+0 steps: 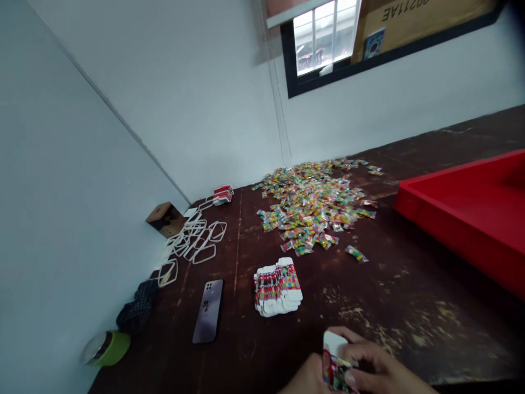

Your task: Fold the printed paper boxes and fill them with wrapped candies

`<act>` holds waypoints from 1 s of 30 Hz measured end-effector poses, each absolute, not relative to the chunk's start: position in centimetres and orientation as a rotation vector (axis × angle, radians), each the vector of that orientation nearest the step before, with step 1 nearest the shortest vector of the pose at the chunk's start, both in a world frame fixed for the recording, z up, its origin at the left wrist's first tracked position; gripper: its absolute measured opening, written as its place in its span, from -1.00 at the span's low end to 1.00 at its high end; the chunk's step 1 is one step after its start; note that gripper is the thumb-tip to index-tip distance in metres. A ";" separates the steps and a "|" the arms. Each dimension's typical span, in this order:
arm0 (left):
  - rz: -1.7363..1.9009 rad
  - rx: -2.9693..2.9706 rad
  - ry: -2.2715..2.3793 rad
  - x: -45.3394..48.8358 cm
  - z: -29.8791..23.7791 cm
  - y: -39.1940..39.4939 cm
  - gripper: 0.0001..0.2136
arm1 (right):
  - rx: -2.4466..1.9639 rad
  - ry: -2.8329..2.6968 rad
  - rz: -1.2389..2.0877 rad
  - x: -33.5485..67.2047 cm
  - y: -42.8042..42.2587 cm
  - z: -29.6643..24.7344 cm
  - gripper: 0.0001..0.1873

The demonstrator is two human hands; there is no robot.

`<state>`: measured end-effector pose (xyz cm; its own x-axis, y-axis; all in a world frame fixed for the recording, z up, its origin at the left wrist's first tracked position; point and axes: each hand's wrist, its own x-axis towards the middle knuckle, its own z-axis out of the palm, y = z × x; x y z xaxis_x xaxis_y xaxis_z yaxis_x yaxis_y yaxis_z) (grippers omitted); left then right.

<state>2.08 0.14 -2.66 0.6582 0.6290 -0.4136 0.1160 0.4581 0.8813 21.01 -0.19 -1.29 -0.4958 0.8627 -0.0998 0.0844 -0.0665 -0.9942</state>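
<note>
At the bottom edge, my left hand [308, 376] and my right hand [371, 365] are closed on one small printed candy box [334, 358]. Its white flap points up, and its printed face is red and dark with bright colours. My right thumb presses on the printed face, while fingers curl behind. Part of my left hand is cut off by the frame. Just beyond my hands, a fanned stack of flat printed candy boxes [278, 287] lies on the dark table [254, 350]. Farther back spreads a large heap of small clear packets of colourful candies [311, 200].
A red tray [459, 219] stands on the right. To the left lie a phone [208, 312], several white loop bands [197, 241], a brown open box [165, 218], a dark cloth [137, 309] and a green-and-clear container [109, 348]. Red-and-white boxes [223, 195] sit by the wall.
</note>
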 end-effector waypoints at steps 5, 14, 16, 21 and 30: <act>0.618 1.066 1.067 3.1 -4.7 -1.5 -0.55 | -1.210 -1.596 1.472 20.2 -2.4 -2.9 -0.76; 0.498 1.388 1.045 1.7 -3.8 -2.2 -0.71 | -1.110 -0.547 2.077 21.0 -4.7 -5.1 -0.73; 0.467 1.526 0.995 1.6 -3.2 -2.2 -0.80 | -0.966 -0.327 2.275 21.5 -4.7 -5.3 -0.71; 0.574 1.375 1.056 2.2 -2.2 -2.4 -0.81 | -0.878 -0.349 2.367 22.8 -4.3 -4.8 -0.76; 0.323 0.502 0.777 3.7 -4.9 -2.6 -0.50 | -1.102 -1.332 1.783 22.0 -3.1 -2.6 -0.63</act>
<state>3.70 -2.63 -4.87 0.6734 0.4533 -0.5840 -0.0936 0.8359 0.5408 21.99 -3.11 -2.62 -0.4384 0.8653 -0.2430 -0.0128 -0.2764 -0.9610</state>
